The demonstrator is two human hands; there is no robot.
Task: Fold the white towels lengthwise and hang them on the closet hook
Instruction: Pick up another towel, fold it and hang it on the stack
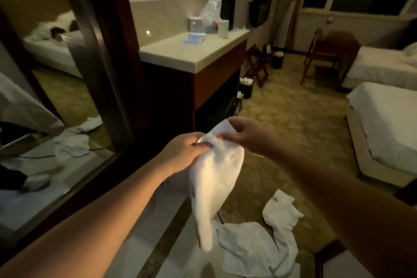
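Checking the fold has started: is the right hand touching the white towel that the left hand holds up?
Touching. The head view shows the right hand pinching the white towel at its top corner, beside the left hand gripping it.

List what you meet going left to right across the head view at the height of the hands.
Mirror → left hand → white towel it grips → right hand pinching the towel's top corner → carpet → bed.

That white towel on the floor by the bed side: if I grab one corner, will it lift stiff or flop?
Probably flops: the floor towel lies crumpled in soft folds. The held towel droops limp from both hands, left hand and right hand, so expect trailing cloth. Likely light.
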